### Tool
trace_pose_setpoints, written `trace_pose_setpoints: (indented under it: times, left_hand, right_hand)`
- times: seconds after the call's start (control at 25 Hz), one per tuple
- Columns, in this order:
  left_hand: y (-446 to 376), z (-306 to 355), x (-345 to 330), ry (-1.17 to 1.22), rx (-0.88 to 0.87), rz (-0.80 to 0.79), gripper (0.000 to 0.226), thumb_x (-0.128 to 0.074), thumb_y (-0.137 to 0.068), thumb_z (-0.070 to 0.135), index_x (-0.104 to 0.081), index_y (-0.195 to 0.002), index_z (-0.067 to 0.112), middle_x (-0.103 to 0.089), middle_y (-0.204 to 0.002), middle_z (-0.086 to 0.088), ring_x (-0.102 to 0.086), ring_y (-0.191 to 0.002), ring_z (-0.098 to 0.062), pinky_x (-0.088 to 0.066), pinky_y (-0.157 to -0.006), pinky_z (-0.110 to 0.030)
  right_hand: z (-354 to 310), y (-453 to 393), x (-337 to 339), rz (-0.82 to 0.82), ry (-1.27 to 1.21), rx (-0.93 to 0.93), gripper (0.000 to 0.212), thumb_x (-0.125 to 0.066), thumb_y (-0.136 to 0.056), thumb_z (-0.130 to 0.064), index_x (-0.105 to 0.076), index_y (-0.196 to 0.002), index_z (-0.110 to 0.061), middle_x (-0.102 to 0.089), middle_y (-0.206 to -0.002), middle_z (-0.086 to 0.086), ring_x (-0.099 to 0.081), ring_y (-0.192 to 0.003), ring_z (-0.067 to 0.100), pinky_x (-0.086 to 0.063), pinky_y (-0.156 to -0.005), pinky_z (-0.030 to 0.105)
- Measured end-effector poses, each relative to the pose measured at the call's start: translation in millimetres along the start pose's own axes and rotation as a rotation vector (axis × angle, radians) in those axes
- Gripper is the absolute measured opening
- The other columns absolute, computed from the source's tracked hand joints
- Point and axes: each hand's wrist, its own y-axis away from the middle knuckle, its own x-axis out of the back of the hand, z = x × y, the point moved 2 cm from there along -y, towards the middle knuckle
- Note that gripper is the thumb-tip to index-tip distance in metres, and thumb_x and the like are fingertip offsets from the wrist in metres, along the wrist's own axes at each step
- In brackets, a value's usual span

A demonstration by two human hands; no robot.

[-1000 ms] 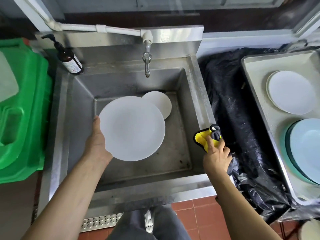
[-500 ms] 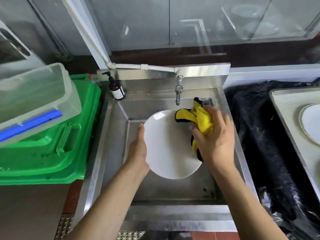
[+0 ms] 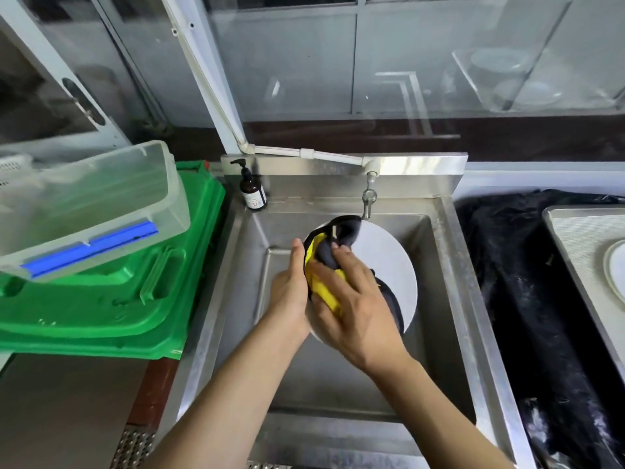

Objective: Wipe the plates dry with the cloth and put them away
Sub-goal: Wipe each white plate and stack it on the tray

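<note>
Head view: left hand [image 3: 291,292] holds white plate [image 3: 389,262] by its left rim above steel sink [image 3: 449,265]; right hand [image 3: 351,299] presses yellow-black cloth [image 3: 324,286] onto it. Risk: one-sided grip on a likely wet rim, so wiping pressure may slip the plate into the basin.

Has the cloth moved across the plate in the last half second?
Yes. The cloth, held by the right hand, went from the plate's tap side to its left edge.

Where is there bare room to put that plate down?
The sink floor below the held plate looks bare, and so does the tray left of its white plate. The green crate side is crowded by a clear bin.
</note>
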Motion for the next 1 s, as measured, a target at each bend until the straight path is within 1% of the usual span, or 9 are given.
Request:
trace_pose_setpoints:
  times: [0.08,0.2,0.32,0.4,0.56,0.68,0.76,0.92,1.0]
  left_hand:
    - [0.6,-2.1,2.9,0.021,0.015,0.004,0.058,-0.053,-0.088,0.074,-0.069,-0.077,0.019,-0.075,-0.072,-0.002,-0.072,-0.062,-0.023,-0.049,-0.047,-0.024]
    - [3.6,-3.6,-0.2,0.032,0.011,0.045,0.053,-0.053,-0.087,0.075,-0.061,-0.080,0.024,-0.071,-0.077,0.004,-0.069,-0.070,-0.018,-0.047,-0.053,-0.025]
    - [7.9,0.6,-6.9,0.051,-0.012,0.025,0.054,-0.054,-0.091,0.069,-0.069,-0.080,0.019,-0.074,-0.060,0.003,-0.071,-0.053,-0.013,-0.049,-0.043,-0.021]
    - [7.9,0.3,-4.1,0.079,-0.012,0.026,0.056,-0.055,-0.091,0.068,-0.071,-0.081,0.015,-0.075,-0.063,0.000,-0.072,-0.054,-0.016,-0.049,-0.042,-0.020]
    - [5.6,0.2,-4.6,0.069,-0.015,0.085,0.055,-0.052,-0.088,0.075,-0.062,-0.085,0.021,-0.071,-0.084,0.001,-0.069,-0.077,-0.020,-0.048,-0.055,-0.026]
    - [9.2,4.9,-15.2,0.078,-0.051,0.062,0.056,-0.054,-0.092,0.068,-0.069,-0.088,0.015,-0.076,-0.073,-0.002,-0.073,-0.064,-0.020,-0.051,-0.048,-0.023]
    - [11.3,3.1,-16.0,0.123,-0.046,0.036,0.054,-0.056,-0.093,0.064,-0.073,-0.086,0.013,-0.079,-0.077,-0.006,-0.075,-0.063,-0.019,-0.054,-0.050,-0.023]
    - [10.0,-5.0,-13.4,0.070,-0.034,0.112,0.056,-0.054,-0.088,0.074,-0.064,-0.087,0.019,-0.073,-0.091,-0.002,-0.071,-0.086,-0.025,-0.057,-0.074,-0.034]
    - [16.4,-5.2,-20.9,0.076,-0.065,0.130,0.054,-0.053,-0.088,0.074,-0.060,-0.080,0.021,-0.071,-0.083,0.000,-0.069,-0.082,-0.022,-0.055,-0.072,-0.034]
  right_hand:
    - [3.9,-4.2,4.8,0.035,-0.002,-0.063,0.045,-0.065,-0.098,-0.031,-0.060,-0.141,-0.019,-0.044,-0.155,0.012,-0.044,-0.142,0.032,-0.038,-0.116,0.043]
    - [12.9,-19.3,12.7,0.065,-0.047,-0.357,0.045,-0.059,-0.102,-0.028,-0.055,-0.146,-0.019,-0.035,-0.162,0.009,-0.033,-0.149,0.027,-0.028,-0.122,0.039]
    - [-12.0,-17.6,0.6,-0.043,0.006,-0.174,0.047,-0.054,-0.102,-0.035,-0.054,-0.147,-0.021,-0.035,-0.163,0.006,-0.029,-0.151,0.022,-0.025,-0.123,0.034]
    - [-16.3,-16.3,0.4,-0.060,0.020,-0.081,0.048,-0.054,-0.101,-0.037,-0.054,-0.147,-0.021,-0.039,-0.161,0.006,-0.031,-0.150,0.024,-0.028,-0.122,0.035]
    - [10.7,-35.1,19.7,0.145,-0.085,-0.410,0.042,-0.059,-0.102,-0.025,-0.058,-0.143,-0.014,-0.038,-0.161,0.010,-0.034,-0.149,0.028,-0.028,-0.123,0.038]
    - [-9.6,-27.5,9.4,0.065,-0.084,-0.221,0.044,-0.059,-0.100,-0.031,-0.058,-0.143,-0.017,-0.042,-0.157,0.009,-0.036,-0.148,0.026,-0.030,-0.121,0.039]
    - [-16.4,-21.0,3.5,0.010,-0.089,-0.094,0.044,-0.059,-0.100,-0.033,-0.059,-0.142,-0.020,-0.043,-0.156,0.007,-0.039,-0.146,0.026,-0.032,-0.119,0.036]
    - [18.9,-34.6,24.2,0.145,-0.098,-0.346,0.041,-0.060,-0.102,-0.025,-0.059,-0.142,-0.014,-0.041,-0.158,0.011,-0.038,-0.146,0.030,-0.030,-0.122,0.038]
    - [20.5,-32.0,27.1,0.152,-0.131,-0.350,0.042,-0.060,-0.102,-0.024,-0.058,-0.143,-0.015,-0.040,-0.159,0.010,-0.036,-0.148,0.028,-0.029,-0.122,0.037]
